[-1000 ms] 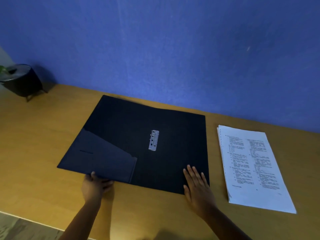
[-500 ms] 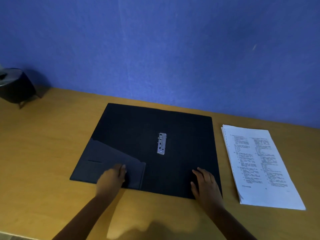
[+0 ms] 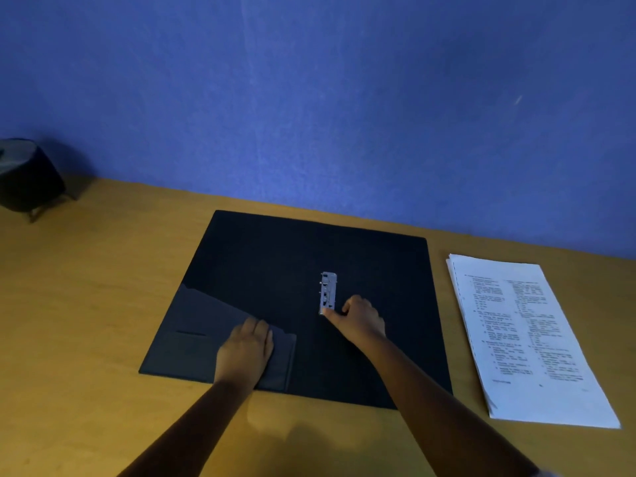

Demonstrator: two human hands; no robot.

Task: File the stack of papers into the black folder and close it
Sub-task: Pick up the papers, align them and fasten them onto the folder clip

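Note:
The black folder (image 3: 261, 266) lies open and flat on the wooden table. A small silver metal clip (image 3: 327, 292) sits at its spine. My left hand (image 3: 246, 351) rests flat on the folder's inner pocket flap (image 3: 196, 325) at the lower left. My right hand (image 3: 361, 320) is on the right half, fingers curled, with the thumb touching the lower end of the clip. The stack of printed white papers (image 3: 526, 339) lies on the table just right of the folder, untouched.
A dark round pot on small legs (image 3: 25, 179) stands at the far left of the table, against the blue wall (image 3: 327, 98). The wooden table (image 3: 86, 304) extends left of the folder and toward me.
My right hand has moved from the folder's lower right edge up to the metal clip and curled its fingers. My left hand slid from the bottom edge onto the pocket flap.

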